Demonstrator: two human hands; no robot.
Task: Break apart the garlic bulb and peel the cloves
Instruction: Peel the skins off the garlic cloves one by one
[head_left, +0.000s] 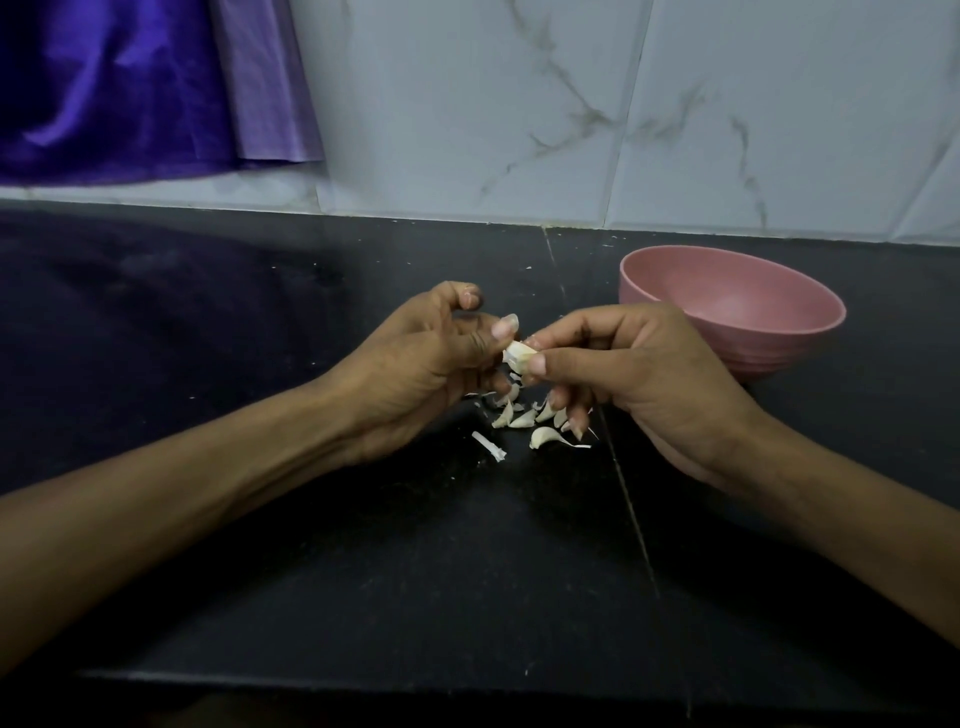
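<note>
The black tabletop (260, 545) fills most of the view, and it ends at a wall of pale marble tiles (519, 104). A purple cloth (130, 88) hangs at the far left against the wall. On the right side of the tabletop stands a pink bowl (737, 296), partly hidden behind the right hand.

The left hand (415, 364) and the right hand (649, 384) meet above the middle of the tabletop. Together they hold one garlic clove (518, 356) between them. The left hand pinches it with thumb and curled fingers, and the right hand pinches it with thumb and forefinger; the other fingers of the right hand are curled downward.

Directly under the hands, on the tabletop, lie several loose cloves (524, 415) close together. One clove with a thin tail (545, 438) lies just in front of this group. A small white stem piece (488, 446) lies a little to the left of it.
</note>
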